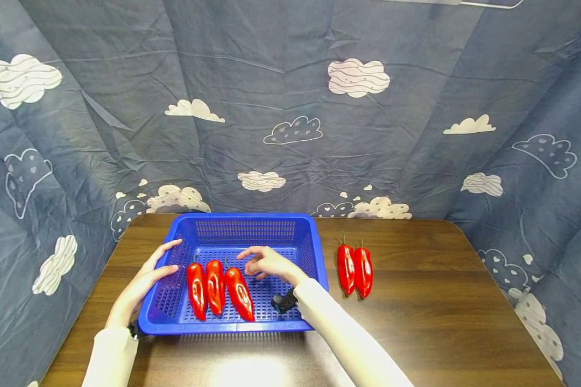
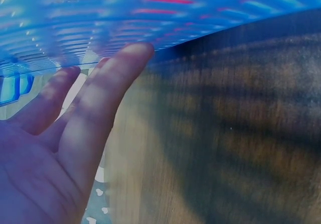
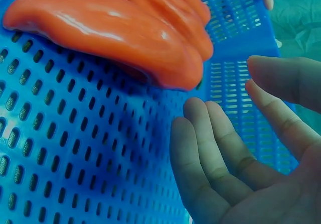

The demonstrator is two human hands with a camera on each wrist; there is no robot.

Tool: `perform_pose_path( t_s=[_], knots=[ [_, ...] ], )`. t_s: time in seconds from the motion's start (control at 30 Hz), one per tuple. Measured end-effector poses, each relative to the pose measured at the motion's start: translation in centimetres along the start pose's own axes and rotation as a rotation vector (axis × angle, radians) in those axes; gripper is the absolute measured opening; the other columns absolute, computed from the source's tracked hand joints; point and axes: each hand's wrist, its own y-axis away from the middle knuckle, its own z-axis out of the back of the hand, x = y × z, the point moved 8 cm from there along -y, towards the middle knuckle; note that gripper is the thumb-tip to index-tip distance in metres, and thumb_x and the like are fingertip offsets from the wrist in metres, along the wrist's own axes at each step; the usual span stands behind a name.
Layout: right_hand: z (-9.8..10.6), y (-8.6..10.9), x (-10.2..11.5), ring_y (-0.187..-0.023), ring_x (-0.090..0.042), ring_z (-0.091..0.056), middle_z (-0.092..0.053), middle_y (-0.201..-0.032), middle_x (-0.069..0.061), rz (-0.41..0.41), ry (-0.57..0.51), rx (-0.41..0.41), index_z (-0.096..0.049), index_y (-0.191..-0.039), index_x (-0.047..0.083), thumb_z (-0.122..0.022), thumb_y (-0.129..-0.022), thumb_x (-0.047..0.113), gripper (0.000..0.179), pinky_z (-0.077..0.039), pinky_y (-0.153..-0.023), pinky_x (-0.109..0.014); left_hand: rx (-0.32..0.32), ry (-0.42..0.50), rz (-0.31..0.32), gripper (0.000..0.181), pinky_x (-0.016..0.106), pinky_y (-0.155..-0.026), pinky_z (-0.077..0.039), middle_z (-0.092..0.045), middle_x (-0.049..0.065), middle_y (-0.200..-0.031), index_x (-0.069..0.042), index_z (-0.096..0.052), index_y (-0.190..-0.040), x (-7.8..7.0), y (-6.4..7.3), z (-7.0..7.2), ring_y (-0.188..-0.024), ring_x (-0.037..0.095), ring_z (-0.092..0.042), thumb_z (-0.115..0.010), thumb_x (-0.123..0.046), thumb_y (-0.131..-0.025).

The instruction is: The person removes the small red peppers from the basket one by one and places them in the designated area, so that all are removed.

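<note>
Inside the blue plastic basket [image 1: 252, 328] lie three red peppers, side by side toward its left half: a left one [image 1: 196, 290], a middle one [image 1: 215, 287] and a right one [image 1: 239, 294]. My left hand [image 1: 142, 282] holds the basket's left side, thumb over the rim; in the left wrist view, fingers [image 2: 95, 98] lie along the outer slotted wall. Just right of the right pepper, my right hand [image 1: 268, 264] hovers over the basket floor, fingers loosely bent and parted from the thumb. Nothing is between them in the right wrist view, where that pepper [image 3: 110, 33] lies beyond the fingertips.
Two more red peppers, one [image 1: 346, 269] beside another [image 1: 363, 271], lie on the brown wooden table [image 1: 426, 306] right of the basket. A grey-blue curtain [image 1: 290, 177] with white clouds hangs behind the table and along both sides.
</note>
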Motion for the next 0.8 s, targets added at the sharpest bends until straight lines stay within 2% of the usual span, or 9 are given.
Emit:
perform_pose_path(
  t_s=[0.13,0.23,0.6,0.8],
  knots=[
    [-0.2,-0.3,-0.3,-0.087,-0.024,-0.063,-0.061,-0.082,-0.004,-0.02,0.0,0.0,-0.055,-0.124,-0.005,-0.055,-0.084,-0.006,0.04,-0.051,-0.082,-0.05,-0.005,-0.001,0.006,0.057,0.046,-0.077,-0.053,-0.025,0.025,-0.144,-0.021,-0.023,-0.15,0.0,0.0,0.1,-0.105,0.027,-0.057,-0.046,-0.012,-0.099],
    [-0.2,-0.5,-0.5,-0.085,-0.022,-0.064,-0.059,-0.081,-0.002,-0.024,0.001,0.003,-0.055,-0.125,-0.005,-0.056,-0.082,-0.006,0.042,-0.052,-0.082,-0.049,-0.003,0.004,0.01,0.057,0.047,-0.077,-0.053,-0.024,0.026,-0.144,-0.021,-0.023,-0.15,0.0,0.0,0.0,-0.105,0.028,-0.057,-0.047,-0.012,-0.099],
    [-1.3,-1.2,-0.9,-0.081,-0.009,-0.056,-0.062,-0.099,-0.014,-0.044,0.028,0.055,-0.055,-0.127,-0.003,-0.059,-0.083,-0.004,0.044,-0.052,-0.08,-0.046,-0.002,0.025,0.017,0.057,0.048,-0.078,-0.053,-0.025,0.027,-0.143,-0.022,-0.023,-0.151,0.0,0.1,-0.1,-0.107,0.029,-0.056,-0.047,-0.013,-0.099],
    [-2.0,-1.2,-1.2,-0.079,-0.009,-0.057,-0.064,-0.098,-0.011,-0.054,0.025,0.109,-0.054,-0.129,-0.001,-0.059,-0.084,-0.005,0.046,-0.052,-0.081,-0.047,0.0,0.018,0.009,0.057,0.047,-0.077,-0.053,-0.026,0.027,-0.143,-0.022,-0.024,-0.15,0.0,0.1,-0.1,-0.107,0.029,-0.057,-0.047,-0.013,-0.099]
  ],
)
